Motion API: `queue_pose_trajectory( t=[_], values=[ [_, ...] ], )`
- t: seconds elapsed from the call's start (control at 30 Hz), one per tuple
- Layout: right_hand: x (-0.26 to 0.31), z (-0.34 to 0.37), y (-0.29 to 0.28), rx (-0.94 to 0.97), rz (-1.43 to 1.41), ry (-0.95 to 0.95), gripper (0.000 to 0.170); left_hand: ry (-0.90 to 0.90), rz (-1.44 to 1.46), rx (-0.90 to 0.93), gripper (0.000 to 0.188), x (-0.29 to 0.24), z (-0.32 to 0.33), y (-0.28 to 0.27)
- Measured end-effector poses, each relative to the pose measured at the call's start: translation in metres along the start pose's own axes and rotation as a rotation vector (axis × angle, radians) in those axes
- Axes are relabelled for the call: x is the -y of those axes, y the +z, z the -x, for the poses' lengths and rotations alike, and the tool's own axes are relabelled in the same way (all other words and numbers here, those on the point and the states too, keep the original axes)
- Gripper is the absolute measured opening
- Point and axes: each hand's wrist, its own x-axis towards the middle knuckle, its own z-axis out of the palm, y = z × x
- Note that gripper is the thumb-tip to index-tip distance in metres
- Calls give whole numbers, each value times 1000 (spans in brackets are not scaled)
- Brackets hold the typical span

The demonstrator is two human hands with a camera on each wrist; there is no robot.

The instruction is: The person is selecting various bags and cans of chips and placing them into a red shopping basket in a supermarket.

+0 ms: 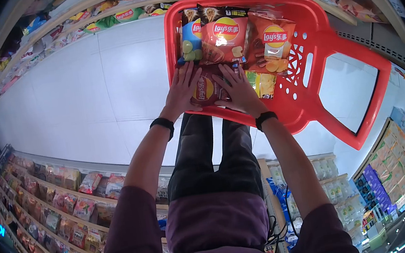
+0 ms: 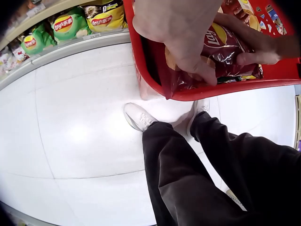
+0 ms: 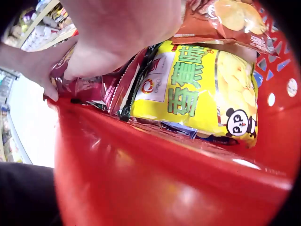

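Observation:
Both hands lie on a dark red Lay's chip bag (image 1: 206,88) at the near left end of a red shopping basket (image 1: 319,11). My left hand (image 1: 183,94) spreads over the bag's left side, fingers pointing away from me. On its right side, my right hand (image 1: 243,90) presses down with fingers spread. In the left wrist view the two thumbs rest on the glossy wrapper. Behind the hands stand a lighter red Lay's bag (image 1: 225,34) and a blue one (image 1: 190,41). An orange-brown Lay's bag (image 1: 273,40) and a yellow snack bag (image 3: 188,89) are to the right.
The basket's long handle (image 1: 385,77) reaches out to the right. Shelves of chip bags (image 1: 126,14) run along the far side of a white tiled floor (image 1: 70,92). Shelves of packaged snacks (image 1: 85,206) stand behind me, and stacked cartons (image 1: 398,157) are at the right.

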Motion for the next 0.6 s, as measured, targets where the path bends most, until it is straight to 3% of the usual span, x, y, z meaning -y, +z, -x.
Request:
queue_pose_trajectory(
  t=[0.13, 0.23, 0.33, 0.6],
  values=[
    [10, 4, -5, 3, 3, 63, 92, 52, 66, -102, 130, -13, -4, -4],
    [18, -2, 3, 10, -9, 5, 93, 116, 52, -48, 129, -25, -11, -1],
    [10, -7, 12, -7, -32, -15, 92, 75, -117, 5, 127, -26, -15, 9],
    [-10, 10, 12, -15, -175, 53, 106, -59, -30, 45, 123, -12, 1, 14]
  ],
)
